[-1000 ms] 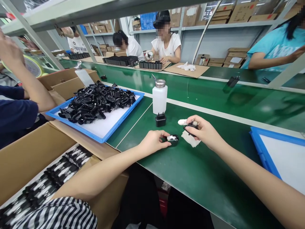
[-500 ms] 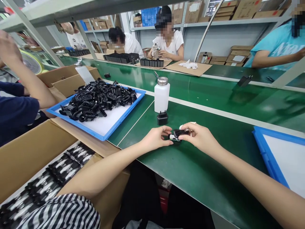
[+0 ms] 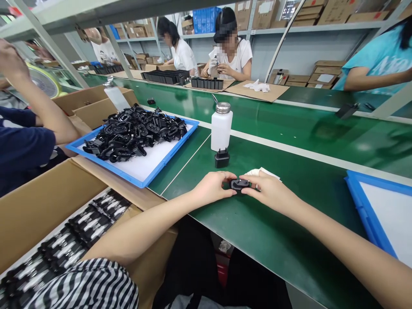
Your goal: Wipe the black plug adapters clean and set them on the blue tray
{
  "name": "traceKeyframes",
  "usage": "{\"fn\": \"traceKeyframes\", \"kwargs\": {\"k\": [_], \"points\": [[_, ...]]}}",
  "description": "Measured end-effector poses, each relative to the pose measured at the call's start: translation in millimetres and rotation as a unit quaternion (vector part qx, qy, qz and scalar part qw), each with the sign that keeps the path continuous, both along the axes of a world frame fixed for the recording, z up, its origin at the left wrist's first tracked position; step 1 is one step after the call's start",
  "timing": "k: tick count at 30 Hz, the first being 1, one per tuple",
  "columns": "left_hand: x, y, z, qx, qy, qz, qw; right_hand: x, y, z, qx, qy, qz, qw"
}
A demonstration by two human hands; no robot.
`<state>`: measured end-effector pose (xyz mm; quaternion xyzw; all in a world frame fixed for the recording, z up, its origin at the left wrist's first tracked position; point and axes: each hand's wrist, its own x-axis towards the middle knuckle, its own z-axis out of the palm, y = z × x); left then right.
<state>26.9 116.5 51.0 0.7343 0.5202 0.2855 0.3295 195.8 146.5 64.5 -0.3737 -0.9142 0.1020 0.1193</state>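
Observation:
My left hand (image 3: 212, 187) and my right hand (image 3: 273, 189) pinch the two ends of a black power adapter (image 3: 240, 184) low over the green bench. Its smooth oval top faces up, and the inside is not visible. A white piece of cloth or paper (image 3: 272, 174) shows behind my right fingers. Just beyond my hands stands another black plug adapter (image 3: 222, 159), its two pins pointing up. Right behind that is a white dispenser bottle (image 3: 221, 131) with a metal cap.
Black plug covers are heaped in a blue-rimmed tray (image 3: 157, 166) at left. A cardboard box (image 3: 41, 206) near my left arm holds rows of parts. Another blue tray (image 3: 363, 210) lies at right. A co-worker's arm (image 3: 45, 103) is far left; several people sit across the belt.
The black cover in my right hand has come down onto the adapter housing, hiding the circuit board that showed before. My left hand stays at the housing's left end.

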Motion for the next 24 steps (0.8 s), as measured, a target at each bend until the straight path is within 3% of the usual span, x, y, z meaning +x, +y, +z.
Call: {"fn": "traceKeyframes", "kwargs": {"k": [4, 7, 10, 14, 20, 24], "points": [[-1.5, 0.1, 3.0, -0.006, 0.025, -0.019, 1.000, -0.7, -0.5, 0.6, -0.002, 0.001, -0.004, 1.000], [-0.4, -1.1, 8.1, 0.035, 0.128, -0.017, 0.991, -1.6, -1.3, -0.2, -0.004, -0.019, -0.007, 1.000], [5.3, -1.5, 19.0, 0.065, 0.256, -0.029, 0.964, -1.7, 2.0, -0.3, -0.009, -0.046, 0.000, 0.999], [17.0, 5.0, 40.6, 0.015, 0.379, -0.059, 0.923, -3.6, 12.2, 1.8, -0.028, -0.050, 0.021, 0.998], [21.4, 19.7, 55.4, -0.032, 0.404, -0.150, 0.902, -6.7, 21.3, 5.6, -0.045, -0.053, 0.037, 0.997], [20.5, 23.5, 52.6, -0.088, 0.393, -0.136, 0.905, -6.5, 19.8, 5.3, -0.095, -0.054, 0.027, 0.994]]}}
